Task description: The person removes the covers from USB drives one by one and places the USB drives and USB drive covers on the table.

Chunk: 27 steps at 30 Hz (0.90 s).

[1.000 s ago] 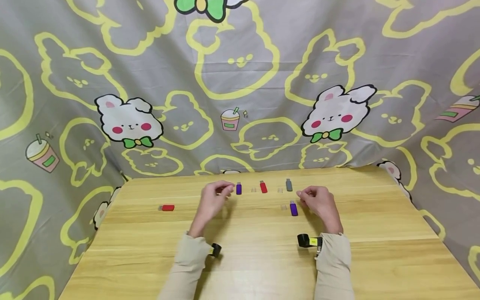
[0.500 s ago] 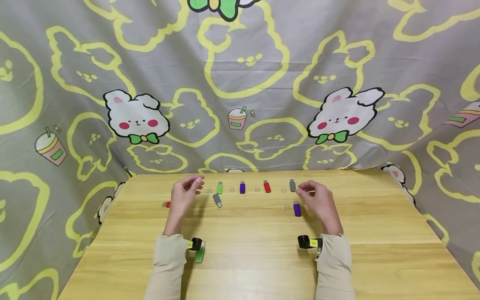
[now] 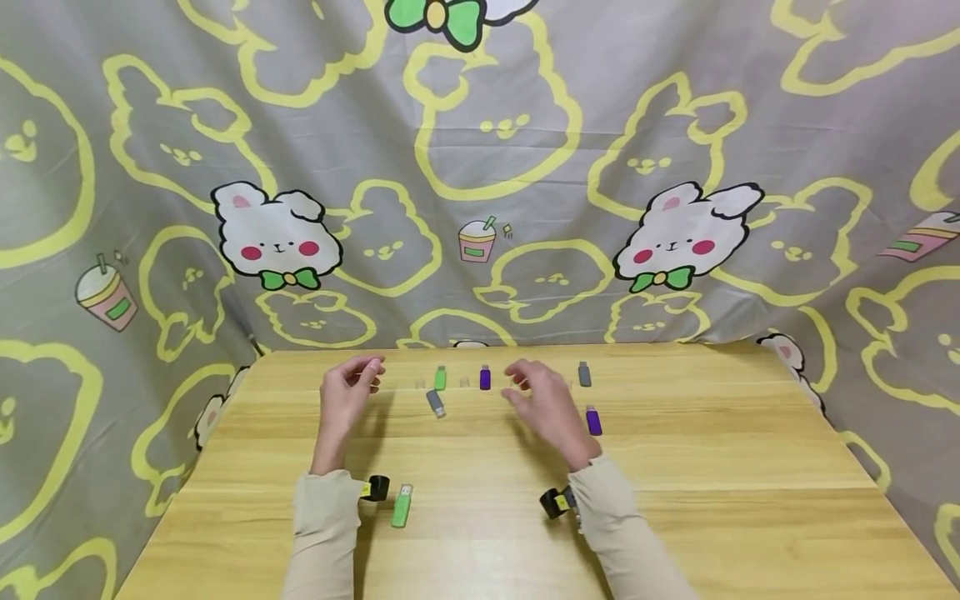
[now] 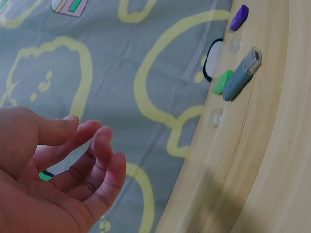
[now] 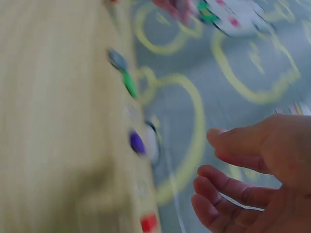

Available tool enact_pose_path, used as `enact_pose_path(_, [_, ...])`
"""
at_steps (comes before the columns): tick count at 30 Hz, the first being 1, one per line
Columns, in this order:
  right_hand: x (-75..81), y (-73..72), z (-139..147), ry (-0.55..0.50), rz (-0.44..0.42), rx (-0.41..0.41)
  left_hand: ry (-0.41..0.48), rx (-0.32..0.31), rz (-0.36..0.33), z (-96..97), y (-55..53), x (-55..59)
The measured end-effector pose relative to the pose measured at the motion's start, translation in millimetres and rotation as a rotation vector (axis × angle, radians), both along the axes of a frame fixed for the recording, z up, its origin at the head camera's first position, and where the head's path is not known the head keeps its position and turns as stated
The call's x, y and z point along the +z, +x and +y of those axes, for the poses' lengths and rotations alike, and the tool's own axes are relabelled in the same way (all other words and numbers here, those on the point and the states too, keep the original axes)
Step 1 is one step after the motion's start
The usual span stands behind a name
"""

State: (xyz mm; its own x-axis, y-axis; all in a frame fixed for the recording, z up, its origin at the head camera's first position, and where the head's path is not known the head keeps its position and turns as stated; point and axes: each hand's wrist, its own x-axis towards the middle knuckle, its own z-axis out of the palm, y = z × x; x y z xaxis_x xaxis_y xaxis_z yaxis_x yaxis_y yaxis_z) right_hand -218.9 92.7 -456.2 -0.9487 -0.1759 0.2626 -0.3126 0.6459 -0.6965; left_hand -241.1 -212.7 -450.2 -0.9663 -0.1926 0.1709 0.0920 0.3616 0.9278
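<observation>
My left hand [image 3: 347, 410] hovers above the table at the left, its fingers loosely bent with nothing between them, also in the left wrist view. Nearest to it are a grey USB stick [image 3: 436, 404] and a green USB stick [image 3: 440, 377]. My right hand [image 3: 549, 410] hangs over the middle with thumb and fingers apart, holding nothing. Left of it lies a purple USB stick [image 3: 485, 377]. A red USB stick [image 5: 149, 222] shows blurred in the right wrist view; the right hand hides it in the head view.
Farther right lie another grey USB stick [image 3: 584, 374] and a second purple USB stick [image 3: 594, 421]. Another green USB stick [image 3: 402, 506] lies near my left wrist. Small clear pieces [image 3: 464, 382] sit between the back-row sticks. A patterned curtain [image 3: 525, 208] hangs behind the wooden table [image 3: 480, 517].
My left hand has moved left, away from the purple stick, uncovering the green and grey ones. My right hand has swung left from beside the back grey stick, covering the back-row red stick.
</observation>
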Motion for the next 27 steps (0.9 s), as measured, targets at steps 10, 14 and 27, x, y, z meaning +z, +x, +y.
enact_pose_path(10, [-10.3,-8.7,-80.8,0.176,0.015,0.183,0.023,0.013,-0.018,-6.4,0.4,-0.3])
enact_pose_path(14, [-15.2,-14.4,-101.0,0.296,0.045,0.208,0.043,0.002,-0.023,-9.2,0.2,0.0])
enact_pose_path(27, [-28.0,-16.4,-139.8,0.642,0.116,0.129,0.069,-0.026,-0.016,-7.8,1.5,3.9])
